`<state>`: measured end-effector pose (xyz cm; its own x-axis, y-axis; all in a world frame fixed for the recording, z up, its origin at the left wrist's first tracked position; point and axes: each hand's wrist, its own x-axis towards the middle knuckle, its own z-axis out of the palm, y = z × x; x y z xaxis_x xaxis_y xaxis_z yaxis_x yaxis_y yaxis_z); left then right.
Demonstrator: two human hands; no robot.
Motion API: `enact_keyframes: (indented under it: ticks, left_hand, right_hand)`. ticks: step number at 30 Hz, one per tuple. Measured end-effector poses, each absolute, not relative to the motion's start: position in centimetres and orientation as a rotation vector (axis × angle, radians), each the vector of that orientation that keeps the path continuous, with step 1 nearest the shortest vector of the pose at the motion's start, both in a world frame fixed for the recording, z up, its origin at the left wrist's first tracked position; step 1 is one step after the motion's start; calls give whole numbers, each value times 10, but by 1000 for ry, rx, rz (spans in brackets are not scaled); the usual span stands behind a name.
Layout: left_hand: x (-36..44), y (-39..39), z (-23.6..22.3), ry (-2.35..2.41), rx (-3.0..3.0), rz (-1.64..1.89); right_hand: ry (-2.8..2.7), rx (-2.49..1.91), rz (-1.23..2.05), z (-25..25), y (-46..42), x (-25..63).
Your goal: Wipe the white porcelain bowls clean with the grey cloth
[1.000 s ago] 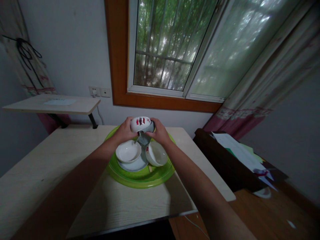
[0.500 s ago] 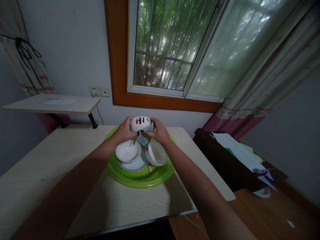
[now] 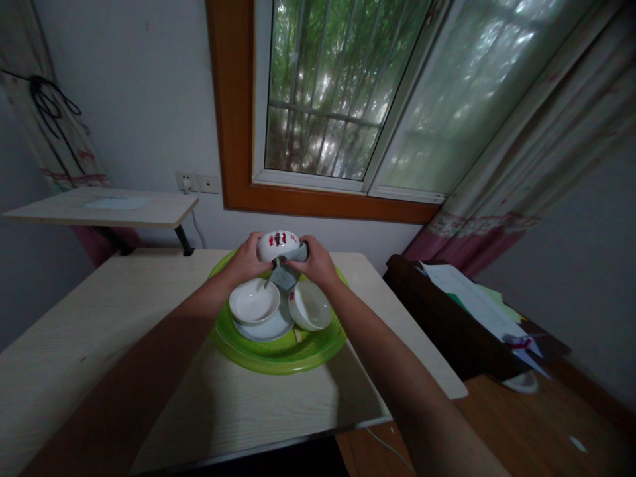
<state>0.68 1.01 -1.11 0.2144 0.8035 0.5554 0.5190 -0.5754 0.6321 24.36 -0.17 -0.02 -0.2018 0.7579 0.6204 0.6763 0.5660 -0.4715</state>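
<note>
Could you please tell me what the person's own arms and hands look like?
The left hand and right hand are both ungloved. The left forearm and right forearm are bare, with no sleeve, watch or bracelet showing. Any rings are too small to tell.

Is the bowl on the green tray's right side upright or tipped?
Tipped somewhat: the white bowl leans right, exposing its red-marked outer wall on the left.

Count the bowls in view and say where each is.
3: a patterned bowl between the left hand and right hand, a white bowl on the plate, and a tilted bowl to its right in the green basin. Others could be hidden.
</note>
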Motion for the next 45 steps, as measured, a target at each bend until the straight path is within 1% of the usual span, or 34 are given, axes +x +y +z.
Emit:
enact_keyframes:
  ticks: [3,9,20,30,45]
  left_hand:
    - [6,12,-14,1217,2171,1314]
    - [5,13,-16,1201,2194,1300]
    - [7,10,-11,1208,2161,1282]
    - [7,12,-13,1204,2141,1284]
    - [5,12,-13,1192,2117,1278]
  right_hand:
    - [-1924,-1147,117,0,-1,244]
    - [-2002,-992,96,0,1,245]
    - [-1968,-1077,93,-2,3,245]
    - [-2012,-992,73,0,2,245]
    - [-1972,-1061,119,-1,1,243]
